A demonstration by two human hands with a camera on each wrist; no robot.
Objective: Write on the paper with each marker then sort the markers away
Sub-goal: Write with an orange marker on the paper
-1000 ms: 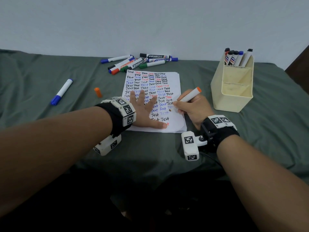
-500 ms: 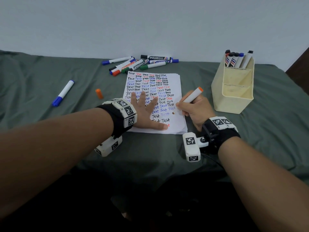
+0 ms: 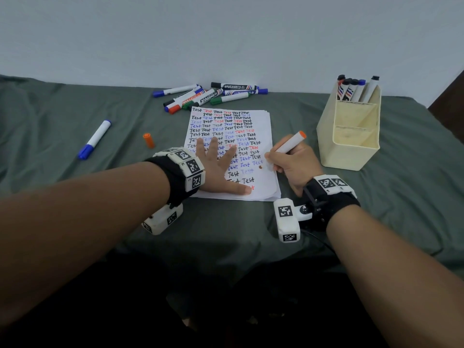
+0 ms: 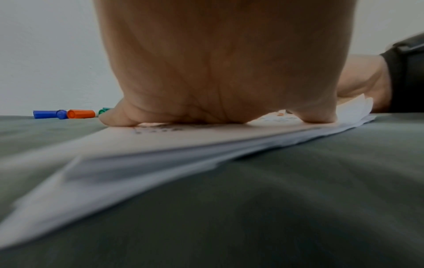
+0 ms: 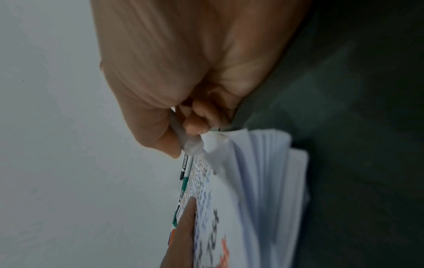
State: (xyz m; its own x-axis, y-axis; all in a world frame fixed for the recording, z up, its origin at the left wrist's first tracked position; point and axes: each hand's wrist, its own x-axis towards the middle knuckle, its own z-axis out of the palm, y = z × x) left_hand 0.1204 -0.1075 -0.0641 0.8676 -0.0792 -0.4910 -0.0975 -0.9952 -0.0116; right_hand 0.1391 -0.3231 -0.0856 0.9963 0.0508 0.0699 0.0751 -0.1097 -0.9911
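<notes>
A stack of white paper covered with rows of "Test" lies on the green cloth. My left hand presses flat on its lower left part, fingers spread; in the left wrist view the left hand rests on the paper. My right hand grips an uncapped white marker with an orange end, its tip at the paper's right edge beside a small brown dot. In the right wrist view the right hand pinches the marker against the paper.
The orange cap lies left of the paper, a blue marker further left. Several markers lie piled behind the paper. A cream organiser at the right holds several markers in its back compartment.
My right hand has shifted slightly right and down with the orange marker, leaving a small dot exposed on the paper. The left hand stays pressed on the paper.
</notes>
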